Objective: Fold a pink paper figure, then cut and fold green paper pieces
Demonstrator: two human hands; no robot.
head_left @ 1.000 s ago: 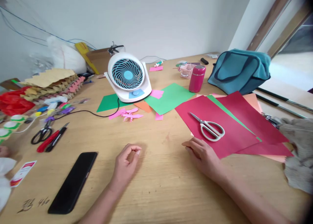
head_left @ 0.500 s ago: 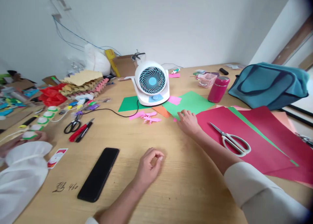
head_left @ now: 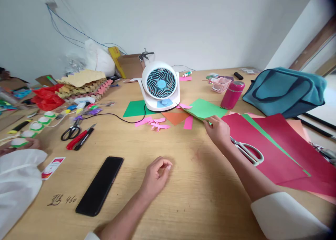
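My right hand [head_left: 217, 128] pinches the near edge of a light green sheet of paper [head_left: 207, 108], whose left part tilts up off the table. Under and beside that sheet lie an orange paper piece [head_left: 175, 118] and a pink paper strip [head_left: 188, 122]. White-handled scissors [head_left: 249, 152] rest on red paper [head_left: 273, 163], partly behind my right wrist. My left hand [head_left: 158, 171] rests on the bare tabletop, its fingers curled and thumb close to the index finger, with nothing in them. Pink paper cutouts [head_left: 157, 124] lie in front of the white fan [head_left: 160, 84].
A black phone [head_left: 99, 185] lies left of my left hand. Black scissors [head_left: 70, 131] and a red cutter [head_left: 78, 139] are farther left, near a co-worker's white sleeve [head_left: 21, 177]. A pink flask [head_left: 232, 94] and teal bag [head_left: 286, 89] stand at right.
My right hand has moved right and lifted the light green paper's edge, uncovering more of the orange piece and the pink strip. My left hand keeps its curled pose. The view has shifted slightly.
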